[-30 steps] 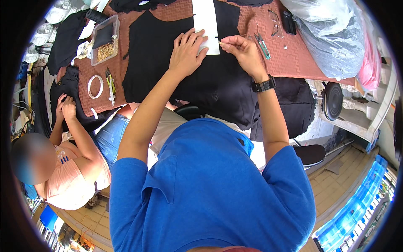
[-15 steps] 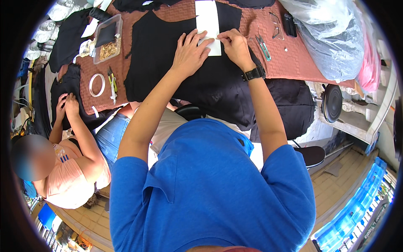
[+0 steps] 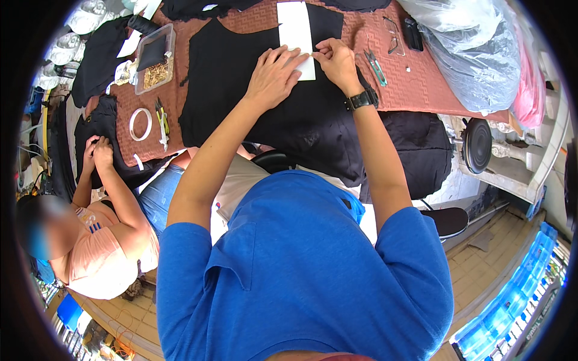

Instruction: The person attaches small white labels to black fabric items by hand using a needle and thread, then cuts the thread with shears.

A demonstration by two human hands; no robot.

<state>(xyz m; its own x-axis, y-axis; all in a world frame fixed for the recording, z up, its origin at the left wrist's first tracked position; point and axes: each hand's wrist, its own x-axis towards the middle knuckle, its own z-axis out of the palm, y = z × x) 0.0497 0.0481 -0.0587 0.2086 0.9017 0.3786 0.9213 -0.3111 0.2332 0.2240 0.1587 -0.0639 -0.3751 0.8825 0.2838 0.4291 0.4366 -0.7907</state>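
I am looking down over a blue shirt at both hands working on the table, which is covered in a reddish-brown patterned cloth. My left hand is lying flat, fingers spread, pressing on a black fabric piece and touching the lower edge of a white paper strip — the strip is lying upright across the top of the fabric, near the table's far edge. My right hand, a black watch on its wrist, is pinching the strip's lower right corner with curled fingers. Just right of it small teal snips are lying, with eyeglasses beyond. To the left are sitting a clear plastic box, a tape roll and yellow-handled scissors. A seated person at lower left is handling dark cloth.
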